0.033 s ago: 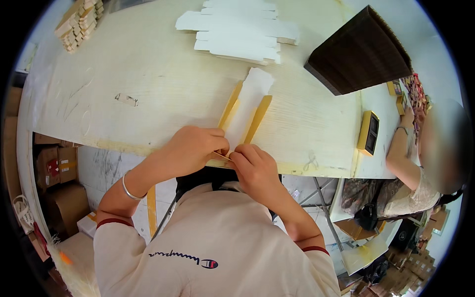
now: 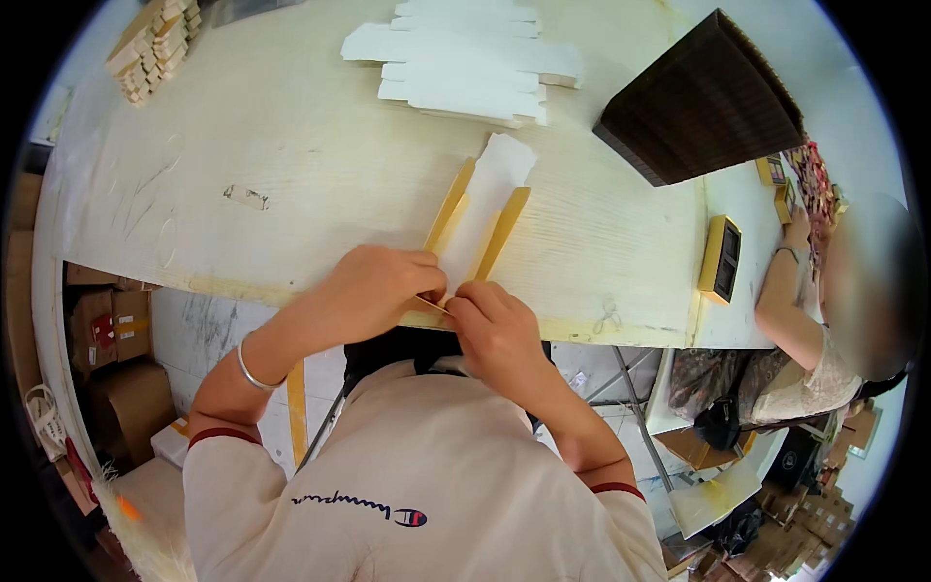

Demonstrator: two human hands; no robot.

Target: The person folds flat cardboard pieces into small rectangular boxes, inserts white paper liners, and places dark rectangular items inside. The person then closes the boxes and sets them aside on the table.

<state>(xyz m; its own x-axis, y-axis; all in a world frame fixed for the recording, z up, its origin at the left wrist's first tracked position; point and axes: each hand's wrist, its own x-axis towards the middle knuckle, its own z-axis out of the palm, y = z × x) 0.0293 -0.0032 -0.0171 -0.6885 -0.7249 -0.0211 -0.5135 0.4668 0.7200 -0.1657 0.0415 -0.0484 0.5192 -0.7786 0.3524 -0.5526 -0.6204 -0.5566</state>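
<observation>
A partly folded paperboard box (image 2: 490, 189) lies on the table in front of me, white inside and golden yellow on the outside. Its two long side walls stand up, and a white end flap points away from me. At the near end, by the table's front edge, my left hand (image 2: 383, 283) is closed with its fingertips pinching the box's left corner. My right hand (image 2: 497, 328) grips the same end from the right, thumb and fingers on the near flap. The fingers partly hide the folds there.
Flat white box blanks (image 2: 461, 68) are piled at the far side of the table (image 2: 320, 175). A tall dark brown box (image 2: 703, 102) stands at the far right, with a small yellow box (image 2: 721, 260) nearer. Wooden-looking pieces (image 2: 153, 48) are stacked far left. Another person's arm (image 2: 784, 291) reaches in at right.
</observation>
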